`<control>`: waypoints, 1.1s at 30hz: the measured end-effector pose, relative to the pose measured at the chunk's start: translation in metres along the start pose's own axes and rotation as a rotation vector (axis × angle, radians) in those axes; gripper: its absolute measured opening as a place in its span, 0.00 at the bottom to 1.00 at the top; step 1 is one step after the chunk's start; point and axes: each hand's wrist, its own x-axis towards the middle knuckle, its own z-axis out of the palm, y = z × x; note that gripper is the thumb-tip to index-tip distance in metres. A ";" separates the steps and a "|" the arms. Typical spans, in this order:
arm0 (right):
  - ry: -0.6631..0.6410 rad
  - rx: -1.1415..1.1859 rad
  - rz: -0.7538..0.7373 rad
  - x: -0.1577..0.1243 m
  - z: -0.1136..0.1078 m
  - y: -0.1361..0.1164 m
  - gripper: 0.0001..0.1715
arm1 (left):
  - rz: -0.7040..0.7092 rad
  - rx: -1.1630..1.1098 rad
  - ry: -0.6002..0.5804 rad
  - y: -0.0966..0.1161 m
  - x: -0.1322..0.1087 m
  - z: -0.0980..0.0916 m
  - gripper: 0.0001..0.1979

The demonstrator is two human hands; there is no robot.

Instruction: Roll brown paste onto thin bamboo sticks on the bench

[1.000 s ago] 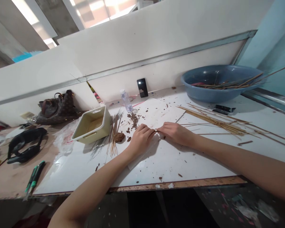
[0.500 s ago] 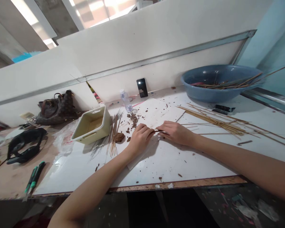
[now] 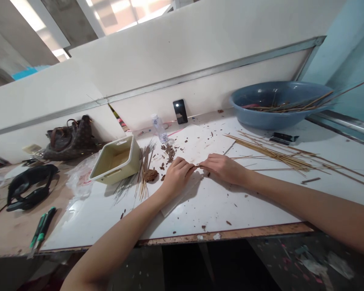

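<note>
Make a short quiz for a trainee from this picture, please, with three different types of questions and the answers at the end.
1. Open question: What do the left hand and the right hand hold between their fingers?
2. True or false: The black phone leans against the white wall.
3. Multiple choice: Which of these holds long thin sticks?
A. The blue plastic basin
B. The cream plastic tray
C. The brown handbag

Key: 1. A short thin stick; 2. True; 3. A
</note>
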 end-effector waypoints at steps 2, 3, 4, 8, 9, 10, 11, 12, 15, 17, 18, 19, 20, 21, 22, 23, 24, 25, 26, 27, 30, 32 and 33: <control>-0.003 -0.004 0.003 0.000 0.001 0.001 0.17 | -0.002 0.008 -0.012 0.000 -0.001 -0.001 0.14; -0.001 -0.008 0.007 0.000 0.001 0.002 0.17 | -0.006 0.011 -0.015 0.000 -0.001 -0.001 0.14; 0.002 -0.013 0.011 0.001 0.002 0.002 0.17 | -0.011 0.017 -0.016 -0.001 -0.001 -0.002 0.14; 0.015 -0.041 0.003 0.003 0.003 0.003 0.17 | -0.055 0.075 0.017 -0.005 0.008 -0.015 0.16; 0.016 -0.047 -0.007 0.003 0.003 0.002 0.16 | -0.077 0.101 0.039 -0.006 0.012 -0.021 0.17; 0.016 -0.053 -0.020 0.004 0.003 0.001 0.16 | -0.102 0.132 0.065 -0.006 0.017 -0.029 0.19; 0.014 -0.061 -0.033 0.004 0.003 0.000 0.16 | -0.129 0.165 0.081 -0.004 0.022 -0.039 0.20; 0.007 -0.073 -0.049 0.004 0.003 -0.002 0.15 | -0.159 0.194 0.090 -0.002 0.026 -0.049 0.21; -0.016 -0.118 -0.087 0.005 0.005 -0.013 0.14 | -0.276 0.219 0.113 0.015 0.029 -0.085 0.24; -0.043 -0.151 -0.090 0.008 0.007 -0.024 0.13 | -0.354 0.197 0.159 0.032 0.021 -0.106 0.25; -0.063 -0.171 -0.087 0.010 0.010 -0.031 0.13 | -0.385 0.186 0.181 0.039 0.014 -0.114 0.25; -0.090 -0.196 -0.083 0.014 0.012 -0.038 0.13 | -0.412 0.179 0.197 0.046 0.005 -0.119 0.25; -0.123 -0.228 -0.081 0.018 0.015 -0.046 0.13 | -0.435 0.177 0.207 0.052 -0.004 -0.123 0.24; -0.157 -0.261 -0.080 0.022 0.018 -0.054 0.13 | -0.455 0.180 0.208 0.056 -0.014 -0.124 0.22; -0.189 -0.293 -0.076 0.027 0.022 -0.061 0.13 | -0.476 0.188 0.203 0.058 -0.024 -0.123 0.20; -0.216 -0.319 -0.063 0.031 0.024 -0.068 0.13 | -0.493 0.200 0.185 0.060 -0.034 -0.120 0.18; -0.235 -0.337 -0.040 0.034 0.027 -0.074 0.13 | -0.506 0.211 0.155 0.061 -0.043 -0.116 0.16; -0.249 -0.344 -0.010 0.036 0.028 -0.080 0.14 | -0.516 0.219 0.124 0.061 -0.053 -0.110 0.15; -0.257 -0.340 0.022 0.037 0.029 -0.084 0.15 | -0.522 0.223 0.094 0.062 -0.061 -0.102 0.14; -0.265 -0.330 0.055 0.036 0.030 -0.089 0.17 | -0.523 0.225 0.068 0.063 -0.069 -0.094 0.15; -0.287 -0.286 0.112 0.031 0.029 -0.099 0.24 | -0.551 0.275 -0.093 0.069 -0.086 -0.068 0.21; -0.304 -0.281 0.113 0.030 0.031 -0.103 0.29 | -0.596 0.332 -0.187 0.072 -0.088 -0.052 0.26; -0.313 -0.285 0.109 0.031 0.033 -0.105 0.31 | -0.608 0.342 -0.229 0.072 -0.085 -0.045 0.28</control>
